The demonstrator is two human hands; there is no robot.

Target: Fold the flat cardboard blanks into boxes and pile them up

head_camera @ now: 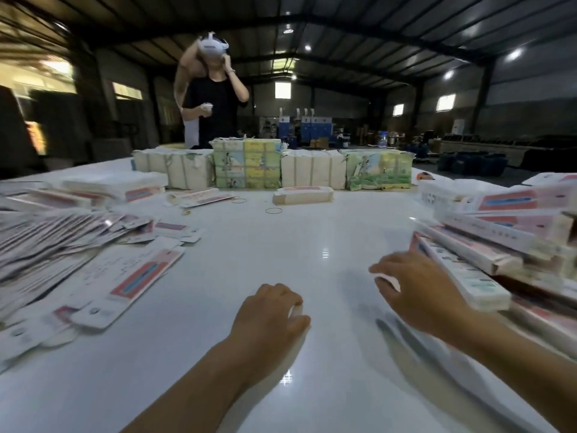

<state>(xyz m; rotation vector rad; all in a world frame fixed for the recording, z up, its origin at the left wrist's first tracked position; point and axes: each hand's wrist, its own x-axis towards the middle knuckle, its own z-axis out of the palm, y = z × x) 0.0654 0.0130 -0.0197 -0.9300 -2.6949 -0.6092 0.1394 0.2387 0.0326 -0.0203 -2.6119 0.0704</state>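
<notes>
pink-and-white cardboard blanks (62, 245) lie flat in a fanned heap at the left edge of the frame, one long blank (125, 278) at the heap's near edge, closest to the centre. white table (312, 229) runs across the middle. lower centre: left hand (270, 310) sits knuckles-up on the table, fingers curled under; a pale patch shows at the fingertips, too blurred to say whether it holds anything. right of centre: right hand (415, 289) has fingers spread and relaxed, gripping nothing, just beside the nearest folded box (465, 276). right edge: pile of folded boxes (512, 226), stacked unevenly. judgement: between boxes, one apparently just added to the pile. next move calls for a reach left to the nearest blank, lifting one sheet only and bringing it to the bare centre for folding.
</notes>
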